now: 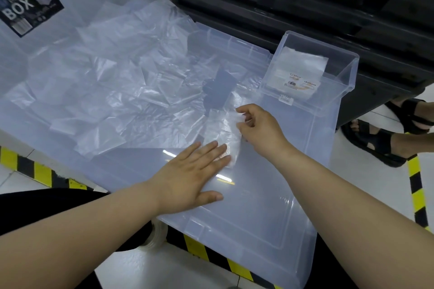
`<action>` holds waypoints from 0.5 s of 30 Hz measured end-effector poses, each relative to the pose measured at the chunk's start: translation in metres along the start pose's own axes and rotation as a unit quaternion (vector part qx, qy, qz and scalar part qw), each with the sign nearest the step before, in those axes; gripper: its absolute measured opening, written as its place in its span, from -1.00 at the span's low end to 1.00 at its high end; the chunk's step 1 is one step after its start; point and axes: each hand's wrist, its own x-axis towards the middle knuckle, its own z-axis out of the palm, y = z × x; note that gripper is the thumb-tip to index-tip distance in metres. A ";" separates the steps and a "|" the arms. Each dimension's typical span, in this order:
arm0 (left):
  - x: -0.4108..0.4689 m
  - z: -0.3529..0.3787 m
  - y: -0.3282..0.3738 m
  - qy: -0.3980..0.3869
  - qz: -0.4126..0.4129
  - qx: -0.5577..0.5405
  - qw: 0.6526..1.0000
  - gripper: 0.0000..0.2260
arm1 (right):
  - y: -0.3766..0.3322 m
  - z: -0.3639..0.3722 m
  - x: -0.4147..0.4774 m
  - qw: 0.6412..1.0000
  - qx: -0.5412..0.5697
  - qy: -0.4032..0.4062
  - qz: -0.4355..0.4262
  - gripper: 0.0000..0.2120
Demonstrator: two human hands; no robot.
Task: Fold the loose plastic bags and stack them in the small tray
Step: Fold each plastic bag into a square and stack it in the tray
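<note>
I am working on a wide translucent plastic surface [258, 206] that runs under both hands. Beyond and to the left of my fingers, the pile [112, 82] of loose bags lies spread and overlapping, still unfolded. Beyond the right fingers and off to their right sits the tray [350, 70], clear-walled, with a small stack [300, 65] of folded bags lying flat inside it.

The bag [225, 124] in hand lies between my two sets of fingers, gathered into a narrow, crumpled strip running away from me. My left hand [190, 171] is flat, fingers [211, 150] straight and spread, with the tips pressing the near end of the bag to the surface. My right hand [260, 124] has its fingers [242, 110] curled, pinching the far right edge of the bag between thumb and fingertips.

I judge this to be mid-fold on one bag, with most of the pile yet to do. The next move calls for carrying the pinched edge over toward the left fingers, holding the near end pinned so the slick film does not slide. Then I would flatten the crease and lift the folded piece beyond the right fingers onto the stack.
</note>
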 end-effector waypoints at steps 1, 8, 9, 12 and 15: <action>0.002 -0.002 -0.001 -0.008 0.000 -0.004 1.000 -0.37 | 0.002 -0.001 -0.001 1.000 -0.014 0.016 -0.011 -0.70; 0.006 -0.003 -0.007 -0.005 -0.012 -0.084 0.996 -0.26 | 0.013 0.005 -0.040 0.937 -0.233 0.031 -0.258 -0.77; 0.006 -0.004 -0.007 -0.004 -0.024 -0.104 0.994 -0.36 | 0.015 0.006 -0.046 0.929 -0.256 0.000 -0.268 -0.74; 0.006 0.001 -0.013 0.041 -0.021 -0.161 0.986 -0.50 | 0.020 0.010 -0.057 0.904 -0.323 -0.042 -0.278 -0.68; 0.005 0.000 -0.013 0.064 -0.022 -0.180 0.981 -0.52 | 0.012 0.015 -0.054 0.894 -0.352 -0.018 -0.276 -0.70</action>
